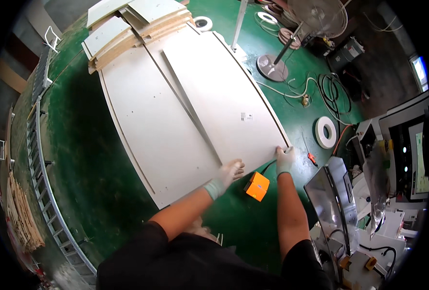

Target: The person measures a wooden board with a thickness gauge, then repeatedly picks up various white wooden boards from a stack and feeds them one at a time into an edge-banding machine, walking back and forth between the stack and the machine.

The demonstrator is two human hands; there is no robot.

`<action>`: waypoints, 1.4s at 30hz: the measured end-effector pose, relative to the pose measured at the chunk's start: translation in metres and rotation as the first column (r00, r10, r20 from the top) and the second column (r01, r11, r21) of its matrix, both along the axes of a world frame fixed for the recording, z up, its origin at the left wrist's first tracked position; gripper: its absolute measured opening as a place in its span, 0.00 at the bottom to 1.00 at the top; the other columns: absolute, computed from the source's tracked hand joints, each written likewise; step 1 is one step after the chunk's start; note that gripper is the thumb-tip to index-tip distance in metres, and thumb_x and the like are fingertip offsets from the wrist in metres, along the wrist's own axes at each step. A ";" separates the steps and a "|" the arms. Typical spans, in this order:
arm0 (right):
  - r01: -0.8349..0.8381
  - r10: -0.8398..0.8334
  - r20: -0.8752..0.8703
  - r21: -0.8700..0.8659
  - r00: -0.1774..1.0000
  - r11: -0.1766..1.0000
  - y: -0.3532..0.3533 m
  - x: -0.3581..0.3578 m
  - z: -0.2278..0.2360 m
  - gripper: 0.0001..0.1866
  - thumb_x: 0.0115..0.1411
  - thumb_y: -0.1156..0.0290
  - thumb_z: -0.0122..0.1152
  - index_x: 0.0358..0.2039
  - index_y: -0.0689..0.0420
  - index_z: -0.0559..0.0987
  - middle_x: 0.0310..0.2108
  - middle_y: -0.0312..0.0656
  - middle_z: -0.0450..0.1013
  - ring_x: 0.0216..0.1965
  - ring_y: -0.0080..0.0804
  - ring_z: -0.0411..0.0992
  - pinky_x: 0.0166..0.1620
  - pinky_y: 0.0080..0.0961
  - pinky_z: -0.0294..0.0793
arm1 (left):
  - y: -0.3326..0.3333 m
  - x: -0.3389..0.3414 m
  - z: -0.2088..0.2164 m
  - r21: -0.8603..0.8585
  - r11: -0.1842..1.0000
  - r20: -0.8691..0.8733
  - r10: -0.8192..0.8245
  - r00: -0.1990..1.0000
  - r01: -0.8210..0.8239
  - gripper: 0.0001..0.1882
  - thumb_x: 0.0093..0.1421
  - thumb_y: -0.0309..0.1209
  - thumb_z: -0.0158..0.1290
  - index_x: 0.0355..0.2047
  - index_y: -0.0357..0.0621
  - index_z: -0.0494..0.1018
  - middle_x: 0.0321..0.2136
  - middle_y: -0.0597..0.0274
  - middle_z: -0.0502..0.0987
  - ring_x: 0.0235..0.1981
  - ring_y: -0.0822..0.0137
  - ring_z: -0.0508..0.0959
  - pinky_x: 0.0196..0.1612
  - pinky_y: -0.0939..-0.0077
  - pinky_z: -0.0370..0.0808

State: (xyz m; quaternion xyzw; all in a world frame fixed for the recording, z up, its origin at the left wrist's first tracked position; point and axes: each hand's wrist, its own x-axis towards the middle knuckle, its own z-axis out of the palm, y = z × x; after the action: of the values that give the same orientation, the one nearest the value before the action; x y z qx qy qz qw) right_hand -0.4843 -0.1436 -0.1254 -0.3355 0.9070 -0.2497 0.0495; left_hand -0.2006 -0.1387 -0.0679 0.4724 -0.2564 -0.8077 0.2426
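green floor [91, 145] around white panels [144, 116], upper panel [219, 92] edge in right hand [285, 159], left hand [231, 171] with unclear grip

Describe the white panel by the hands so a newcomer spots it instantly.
Over the green floor, find the big white board with small dark dots. Just to its right is the white panel, with the left hand and right hand at its near corners. Unlike that board, it bears a small label.
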 end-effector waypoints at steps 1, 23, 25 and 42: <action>0.148 -0.079 0.531 -0.089 0.844 0.985 0.006 0.007 -0.013 0.34 0.58 0.61 0.66 0.60 0.65 0.66 0.56 0.49 0.69 0.56 0.41 0.68 0.58 0.36 0.67 | -0.002 0.010 0.005 -0.057 0.995 -0.017 -0.084 0.996 0.083 0.25 0.69 0.43 0.45 0.56 0.35 0.68 0.54 0.48 0.72 0.53 0.57 0.74 0.57 0.59 0.70; 0.467 0.289 0.914 -0.395 0.284 0.791 0.114 0.170 0.056 0.27 0.63 0.62 0.61 0.57 0.63 0.67 0.48 0.43 0.71 0.47 0.34 0.70 0.50 0.33 0.73 | 0.030 0.107 0.012 -0.305 0.946 0.227 0.181 0.957 -0.107 0.29 0.69 0.47 0.44 0.56 0.31 0.63 0.51 0.51 0.73 0.50 0.63 0.74 0.54 0.68 0.72; 0.546 0.323 0.937 -0.341 0.133 0.765 0.157 0.194 0.066 0.28 0.62 0.66 0.62 0.58 0.64 0.66 0.51 0.44 0.70 0.50 0.35 0.69 0.53 0.34 0.71 | 0.063 0.135 0.045 -0.239 0.967 0.081 0.105 0.991 -0.083 0.26 0.72 0.43 0.40 0.58 0.30 0.61 0.52 0.50 0.71 0.53 0.61 0.73 0.56 0.66 0.71; 0.583 -0.179 0.584 -0.637 0.792 0.504 0.506 0.217 0.175 0.19 0.67 0.57 0.54 0.41 0.63 0.77 0.33 0.31 0.72 0.34 0.18 0.66 0.39 0.18 0.67 | 0.117 0.134 0.038 0.106 0.993 -0.273 -0.022 0.962 0.053 0.28 0.66 0.50 0.49 0.58 0.44 0.67 0.57 0.57 0.71 0.57 0.53 0.70 0.62 0.52 0.65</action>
State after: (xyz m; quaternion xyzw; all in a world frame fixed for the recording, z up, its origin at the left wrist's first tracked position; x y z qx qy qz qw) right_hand -0.2670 0.3622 0.0491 -0.0389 0.7133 -0.6985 0.0429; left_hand -0.0665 -0.0212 -0.0300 0.3650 -0.1840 -0.8823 0.2332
